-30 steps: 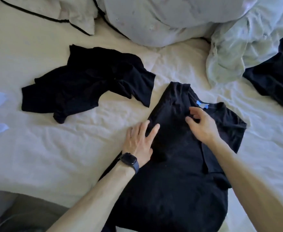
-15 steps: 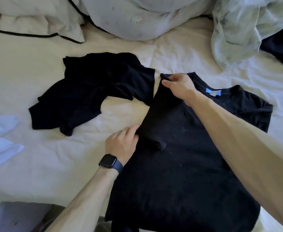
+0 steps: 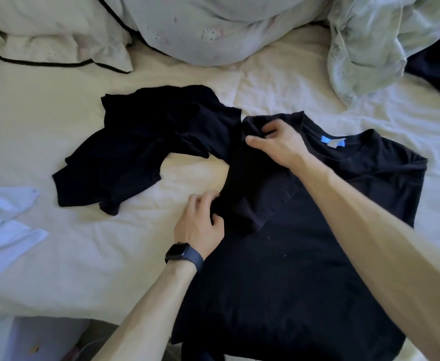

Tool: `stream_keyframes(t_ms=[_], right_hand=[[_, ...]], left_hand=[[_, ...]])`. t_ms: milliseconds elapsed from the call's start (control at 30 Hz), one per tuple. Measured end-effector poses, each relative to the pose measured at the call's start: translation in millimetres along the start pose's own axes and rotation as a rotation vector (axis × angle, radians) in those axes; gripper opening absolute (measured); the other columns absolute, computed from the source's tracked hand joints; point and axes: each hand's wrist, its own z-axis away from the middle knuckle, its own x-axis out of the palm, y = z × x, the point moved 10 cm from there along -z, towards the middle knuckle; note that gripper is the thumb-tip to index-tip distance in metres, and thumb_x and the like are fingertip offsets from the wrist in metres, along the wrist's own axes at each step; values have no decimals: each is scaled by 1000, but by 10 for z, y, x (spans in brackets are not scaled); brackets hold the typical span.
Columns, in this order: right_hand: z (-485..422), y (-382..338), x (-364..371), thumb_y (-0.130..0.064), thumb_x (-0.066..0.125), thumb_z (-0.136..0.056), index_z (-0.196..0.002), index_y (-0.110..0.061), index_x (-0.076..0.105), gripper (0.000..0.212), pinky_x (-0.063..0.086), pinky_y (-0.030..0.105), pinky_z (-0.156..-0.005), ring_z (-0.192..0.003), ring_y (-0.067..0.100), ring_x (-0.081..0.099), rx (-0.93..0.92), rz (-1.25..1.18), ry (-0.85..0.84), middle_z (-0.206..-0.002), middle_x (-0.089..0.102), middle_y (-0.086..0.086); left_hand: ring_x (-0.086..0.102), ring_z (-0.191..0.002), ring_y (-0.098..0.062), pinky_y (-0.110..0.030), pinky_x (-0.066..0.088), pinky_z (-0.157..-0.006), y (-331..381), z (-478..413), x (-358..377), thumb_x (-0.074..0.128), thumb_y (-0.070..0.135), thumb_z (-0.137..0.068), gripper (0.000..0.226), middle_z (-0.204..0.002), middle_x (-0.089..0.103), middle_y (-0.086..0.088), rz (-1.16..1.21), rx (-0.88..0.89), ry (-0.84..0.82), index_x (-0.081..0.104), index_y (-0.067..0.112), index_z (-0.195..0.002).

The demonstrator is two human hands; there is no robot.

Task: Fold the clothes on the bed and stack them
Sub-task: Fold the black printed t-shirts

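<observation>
Near the middle of the bed [image 3: 96, 256], the right hand [image 3: 278, 144] pinches the folded shoulder of the black T-shirt [image 3: 291, 269] between thumb and fingers. The left hand [image 3: 200, 222], with a watch [image 3: 183, 255] on its wrist, curls its fingers on the folded sleeve's edge. The T-shirt lies flat, its blue label [image 3: 333, 142] at twelve o'clock. At ten o'clock a crumpled black shirt [image 3: 146, 152] touches that shoulder. A white cloth [image 3: 3, 225] lies at nine o'clock, a pillow [image 3: 52, 35] at eleven, and a bunched blanket [image 3: 364, 48] at one.

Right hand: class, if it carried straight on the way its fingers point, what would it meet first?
Probably the crumpled black garment just left of the right hand, though depth is unclear.
</observation>
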Motion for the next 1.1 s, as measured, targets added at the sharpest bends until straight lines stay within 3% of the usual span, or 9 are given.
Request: stream_keyframes(t_ms=[133, 267, 400, 500, 633, 800, 900, 1000, 1100], right_hand=[[576, 787, -101, -64, 81, -68, -114, -27, 58, 64, 52, 36, -77, -91, 16, 66, 210, 151, -7, -101, 67, -8], [1093, 1433, 70, -34, 85, -80, -82, -24, 60, 28, 55, 32, -80, -88, 11, 76, 399, -563, -14, -103, 76, -3], [1414, 1615, 335, -36, 80, -87, -99, -16, 60, 31, 58, 38, -78, -97, 22, 76, 452, -1052, 69, -113, 76, 2], [1545, 1483, 676, -46, 86, -78, -109, -21, 57, 50, 58, 30, -67, -85, 11, 77, 485, -833, -65, -104, 73, -4], [1543, 1438, 797, -31, 79, -87, -87, -19, 59, 23, 52, 26, -60, -66, 8, 63, 474, -662, 75, -68, 62, -7], [1743, 1610, 728, -44, 73, -89, -101, -25, 57, 27, 57, 37, -84, -90, 13, 69, 492, -395, 151, -94, 68, -12], [1784, 1631, 537, -52, 71, -85, -104, -33, 52, 33, 50, 29, -77, -90, 2, 62, 470, -310, 202, -97, 64, -17], [1667, 1324, 95, -54, 70, -84, -108, -31, 49, 39, 48, 29, -78, -96, 4, 58, 251, -223, 455, -105, 54, -16], [1247, 667, -149, -55, 65, -89, -128, -17, 54, 56, 42, 34, -97, -118, 20, 52, -38, -67, 550, -124, 57, -4]], left_hand=[[60, -90, -22, -31, 42, -58, 180, -77, 53, 64, 34, -89, 56, -115, 55, 1, -150, 93, -17, 36, 35, -139], [60, -76, -28, -37, 51, -56, 231, -90, 63, 59, 24, -92, 44, -99, 61, 0, -240, 145, -16, 49, 33, -134], [59, -69, -29, -37, 49, -52, 201, -53, 79, 60, 15, -90, 49, -96, 62, -3, -260, 154, 20, 54, 30, -136], [66, -91, -29, -38, 53, -64, 161, -53, 110, 60, 19, -90, 54, -118, 66, 2, -176, 76, 9, 46, 28, -142], [64, -108, -15, -27, 44, -69, 38, -68, 114, 56, 22, -91, 45, -128, 62, 20, -46, -61, 26, 46, 38, -133], [61, -105, -14, -33, 51, -84, 16, -111, 228, 60, 12, -79, 51, -114, 55, 9, 108, -124, -110, 51, 29, -127], [62, -95, -12, -27, 48, -76, 62, -203, 276, 56, 35, -74, 40, -105, 61, 10, 243, -220, -129, 54, 31, -114], [58, -84, -3, -19, 38, -62, 112, -318, 288, 52, 61, -80, 36, -93, 60, 15, 177, -221, -122, 52, 34, -104], [57, -81, -7, -24, 39, -60, 98, -358, 291, 57, 60, -89, 30, -91, 56, 17, 28, -173, -115, 50, 33, -100]])
